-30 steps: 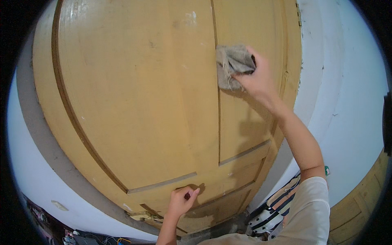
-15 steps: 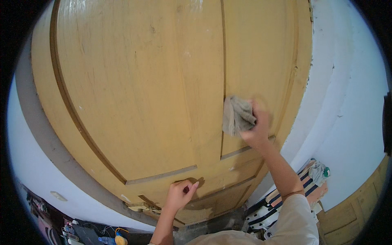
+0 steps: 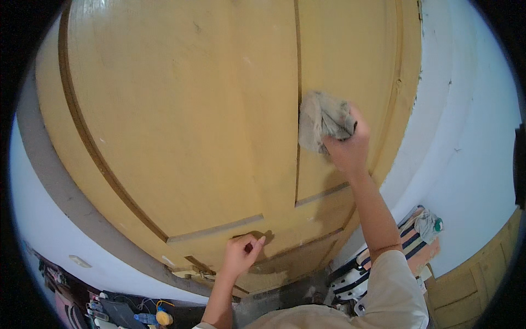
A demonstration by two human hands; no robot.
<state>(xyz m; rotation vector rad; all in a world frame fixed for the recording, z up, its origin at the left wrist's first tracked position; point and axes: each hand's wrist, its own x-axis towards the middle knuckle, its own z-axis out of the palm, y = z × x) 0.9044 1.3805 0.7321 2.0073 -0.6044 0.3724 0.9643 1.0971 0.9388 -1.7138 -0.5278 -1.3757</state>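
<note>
A grey, crumpled cloth (image 3: pixel 323 122) is pressed against the yellow wooden door (image 3: pixel 192 126), beside the groove that divides its panels. My right hand (image 3: pixel 353 143) has its fingers wrapped round the right side of the cloth. Lower on the door, my left hand (image 3: pixel 244 255) is curled in a loose fist with the thumb tip showing. Nothing appears in it, and its knuckles are close to the door's cross rail; whether they touch cannot be made out. Below that hand a metal door handle (image 3: pixel 204 268) is partly visible.
White wall (image 3: pixel 466 131) runs to the right of the door. At lower right stands a striped seat or board (image 3: pixel 408 249) with a grey cloth (image 3: pixel 428 226) on top. A dark table (image 3: pixel 118 310) at lower left bears bottles and cables. A wall switch (image 3: pixel 80 261) is at left.
My right hand has carried the cloth upward along the door groove. My left hand has hardly moved and stays curled. The view has shifted slightly.
</note>
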